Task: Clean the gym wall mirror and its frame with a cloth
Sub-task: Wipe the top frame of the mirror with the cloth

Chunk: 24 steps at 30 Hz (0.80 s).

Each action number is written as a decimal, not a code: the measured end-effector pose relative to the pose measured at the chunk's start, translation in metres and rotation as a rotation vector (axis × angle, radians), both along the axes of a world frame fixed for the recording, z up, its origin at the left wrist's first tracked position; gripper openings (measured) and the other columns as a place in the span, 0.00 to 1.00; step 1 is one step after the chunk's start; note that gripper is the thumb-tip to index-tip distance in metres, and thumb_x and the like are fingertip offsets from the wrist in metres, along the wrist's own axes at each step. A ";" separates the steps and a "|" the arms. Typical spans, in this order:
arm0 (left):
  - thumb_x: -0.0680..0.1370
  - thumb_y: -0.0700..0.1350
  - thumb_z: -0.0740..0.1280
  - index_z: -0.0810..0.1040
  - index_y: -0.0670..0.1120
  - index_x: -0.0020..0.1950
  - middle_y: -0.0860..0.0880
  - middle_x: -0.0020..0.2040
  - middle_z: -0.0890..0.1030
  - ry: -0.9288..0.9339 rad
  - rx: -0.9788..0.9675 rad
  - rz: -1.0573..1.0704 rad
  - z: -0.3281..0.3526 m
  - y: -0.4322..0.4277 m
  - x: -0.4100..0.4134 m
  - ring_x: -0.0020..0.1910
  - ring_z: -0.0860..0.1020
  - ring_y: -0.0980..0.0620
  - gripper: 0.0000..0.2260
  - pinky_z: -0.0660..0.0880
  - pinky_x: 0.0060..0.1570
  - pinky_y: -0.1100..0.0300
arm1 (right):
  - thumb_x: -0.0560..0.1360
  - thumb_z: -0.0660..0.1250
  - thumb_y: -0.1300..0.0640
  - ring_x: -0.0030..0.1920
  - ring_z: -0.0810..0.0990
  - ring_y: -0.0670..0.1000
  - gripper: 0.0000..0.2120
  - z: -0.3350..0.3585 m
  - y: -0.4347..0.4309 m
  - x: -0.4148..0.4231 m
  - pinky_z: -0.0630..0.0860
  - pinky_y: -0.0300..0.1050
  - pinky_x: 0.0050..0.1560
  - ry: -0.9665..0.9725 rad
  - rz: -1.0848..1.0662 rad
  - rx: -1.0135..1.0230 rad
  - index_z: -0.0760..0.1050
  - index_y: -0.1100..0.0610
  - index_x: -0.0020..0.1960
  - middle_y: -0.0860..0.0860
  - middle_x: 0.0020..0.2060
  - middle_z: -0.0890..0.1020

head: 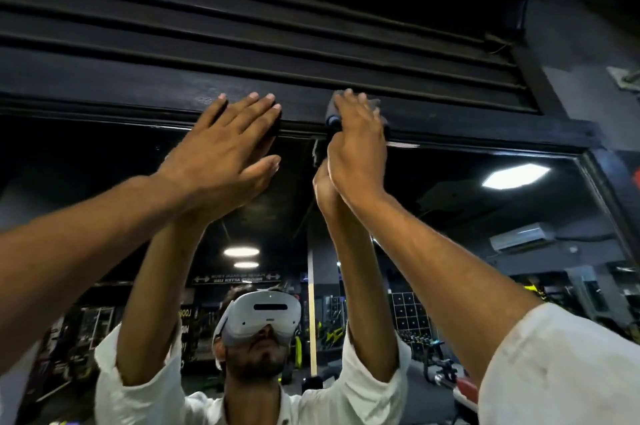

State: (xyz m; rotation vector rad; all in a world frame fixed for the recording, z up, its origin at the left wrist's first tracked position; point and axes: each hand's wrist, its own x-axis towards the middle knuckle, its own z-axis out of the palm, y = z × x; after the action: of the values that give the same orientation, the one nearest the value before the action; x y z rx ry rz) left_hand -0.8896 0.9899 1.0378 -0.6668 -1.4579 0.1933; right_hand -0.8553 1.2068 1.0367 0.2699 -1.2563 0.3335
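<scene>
Fabric of a white sleeve is seen nearest, at the lower right, and both bare forearms are raised towards the wall. The left hand is laid flat on the black-painted top frame of the mirror, its fingers straight and slightly apart. Just beside it, not touching it, the right hand is set on the same frame, its fingers held together and bent over a dark grey cloth. The cloth is bunched, shows a blue edge by the thumb side, and is pressed against the frame's lower rim where it meets the glass; a ragged end hangs down over the glass. Black horizontal slats are stacked above the frame.

Below the frame, the large wall mirror looks dark and glossy. Reflected in it are both raised arms, a white headset, a lit hexagonal ceiling light, a white air conditioner and a grid of dark square cubbyholes. What is kept in the cubbyholes cannot be told.
</scene>
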 end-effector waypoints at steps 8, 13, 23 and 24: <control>0.82 0.70 0.39 0.45 0.50 0.88 0.51 0.88 0.46 -0.006 -0.052 0.031 0.002 -0.070 -0.012 0.87 0.43 0.53 0.39 0.41 0.85 0.44 | 0.77 0.57 0.73 0.82 0.61 0.53 0.30 -0.005 -0.027 -0.010 0.56 0.52 0.83 0.068 0.032 -0.307 0.74 0.57 0.77 0.52 0.78 0.71; 0.81 0.70 0.41 0.47 0.49 0.88 0.50 0.88 0.47 -0.021 -0.079 -0.044 0.002 -0.070 -0.013 0.86 0.43 0.53 0.40 0.38 0.84 0.47 | 0.80 0.58 0.71 0.83 0.59 0.54 0.28 -0.026 -0.136 -0.014 0.58 0.52 0.82 0.022 0.039 -0.110 0.71 0.57 0.78 0.54 0.80 0.68; 0.82 0.69 0.43 0.47 0.50 0.88 0.50 0.88 0.47 -0.013 -0.054 -0.069 0.007 -0.139 -0.022 0.86 0.43 0.53 0.39 0.38 0.84 0.47 | 0.79 0.54 0.63 0.60 0.80 0.61 0.20 0.024 -0.154 0.002 0.78 0.59 0.62 0.046 -0.138 -0.288 0.82 0.53 0.59 0.56 0.57 0.83; 0.82 0.68 0.43 0.47 0.49 0.88 0.50 0.88 0.47 -0.011 -0.049 -0.072 0.006 -0.137 -0.021 0.86 0.43 0.53 0.38 0.38 0.84 0.47 | 0.80 0.56 0.64 0.61 0.80 0.60 0.19 0.022 -0.168 -0.001 0.77 0.58 0.63 0.048 -0.172 -0.205 0.81 0.54 0.61 0.56 0.59 0.83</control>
State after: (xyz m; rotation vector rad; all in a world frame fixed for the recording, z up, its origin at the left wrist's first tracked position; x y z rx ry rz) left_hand -0.9109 0.8529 1.0439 -0.7594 -1.4409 0.1703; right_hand -0.8566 1.0391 1.0583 -0.0056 -1.1785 0.3028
